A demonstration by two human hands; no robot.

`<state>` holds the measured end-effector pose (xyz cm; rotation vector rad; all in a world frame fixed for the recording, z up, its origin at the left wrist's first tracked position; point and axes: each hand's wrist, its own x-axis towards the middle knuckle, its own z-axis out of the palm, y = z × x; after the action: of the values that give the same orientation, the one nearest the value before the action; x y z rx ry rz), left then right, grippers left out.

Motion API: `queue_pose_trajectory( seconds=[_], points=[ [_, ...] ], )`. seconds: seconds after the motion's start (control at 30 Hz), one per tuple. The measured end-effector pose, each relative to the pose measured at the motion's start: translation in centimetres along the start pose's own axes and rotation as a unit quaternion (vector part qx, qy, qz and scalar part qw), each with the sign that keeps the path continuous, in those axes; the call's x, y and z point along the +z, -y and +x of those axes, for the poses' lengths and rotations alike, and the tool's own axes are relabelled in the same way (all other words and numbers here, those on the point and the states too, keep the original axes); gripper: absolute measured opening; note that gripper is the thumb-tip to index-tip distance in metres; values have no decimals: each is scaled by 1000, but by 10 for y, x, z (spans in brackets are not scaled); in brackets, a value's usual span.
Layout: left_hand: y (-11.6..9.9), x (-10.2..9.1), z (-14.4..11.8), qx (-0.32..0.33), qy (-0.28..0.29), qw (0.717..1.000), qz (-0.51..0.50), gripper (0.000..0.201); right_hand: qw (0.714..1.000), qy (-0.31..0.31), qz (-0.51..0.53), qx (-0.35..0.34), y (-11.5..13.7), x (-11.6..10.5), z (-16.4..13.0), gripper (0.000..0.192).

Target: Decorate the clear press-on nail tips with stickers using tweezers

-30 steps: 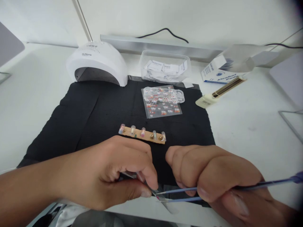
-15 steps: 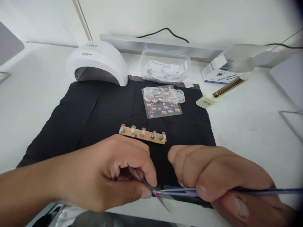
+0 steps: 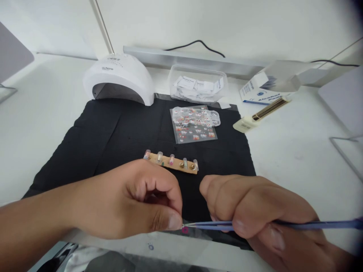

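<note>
My left hand [image 3: 133,200] pinches the edge of a clear sticker sheet [image 3: 198,234] between thumb and forefinger at the near edge of the black mat [image 3: 113,132]. My right hand [image 3: 261,211] grips blue tweezers [image 3: 255,225]. Their tips meet a small pink sticker [image 3: 185,229] right at my left thumb. Just beyond my hands lies a wooden strip [image 3: 171,161] carrying several nail tips.
A white nail lamp [image 3: 120,77] stands at the mat's back left. A sticker sheet in a clear sleeve [image 3: 194,124] lies mid-mat. Behind are a clear tub of wipe packets [image 3: 197,85], a blue-and-white box [image 3: 261,90] and a cream-handled tool [image 3: 259,113].
My left hand has turned the clear sheet flatter and closed its fingers tighter. The tweezers have levelled out, their tips still at the pink sticker. The view shifted slightly.
</note>
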<state>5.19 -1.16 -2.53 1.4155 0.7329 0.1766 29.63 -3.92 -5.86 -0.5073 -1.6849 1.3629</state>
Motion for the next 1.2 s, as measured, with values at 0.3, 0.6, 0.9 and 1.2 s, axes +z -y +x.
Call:
queue_pose_trajectory(
  seconds=[0.3,0.6,0.9,1.2],
  points=[
    [-2,0,2,-80,25,995,-50,22,998,37,-46,-3,3,0,4,21],
    [-2,0,4,-90,38,994,-43,22,998,48,-26,30,5,0,4,25],
    [-2,-2,4,-92,40,995,-28,21,999,-20,-28,27,3,4,1,25],
    [-1,-2,4,-95,52,993,-51,22,999,20,-34,16,1,2,0,21]
  ],
)
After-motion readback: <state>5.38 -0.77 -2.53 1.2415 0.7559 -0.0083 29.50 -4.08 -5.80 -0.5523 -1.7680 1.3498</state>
